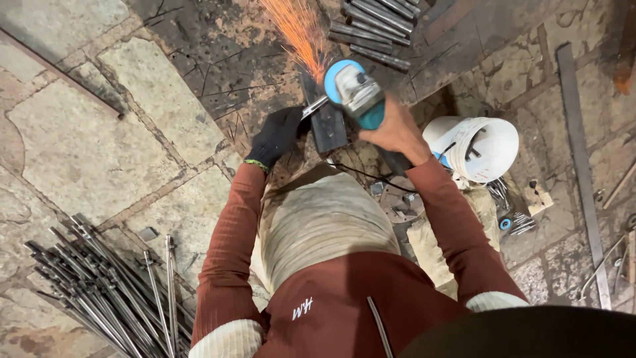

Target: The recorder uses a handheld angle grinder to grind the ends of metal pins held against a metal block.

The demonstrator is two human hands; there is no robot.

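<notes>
My right hand (395, 128), bare, grips a teal and grey angle grinder (358, 94) with a blue guard. Its disc throws orange sparks (298, 30) up and to the left. My left hand (276, 136) wears a black glove and holds a thin metal rod (315, 106) against a dark metal block (327, 124) right under the disc. Both arms are in rust-brown sleeves, reaching forward over my bent knee.
A bundle of thin steel rods (99, 292) lies on the stone floor at lower left. Short thick metal bars (374, 30) are stacked beyond the grinder. A white bucket (487, 149) lies on its side at right, beside a long flat steel strip (583, 166).
</notes>
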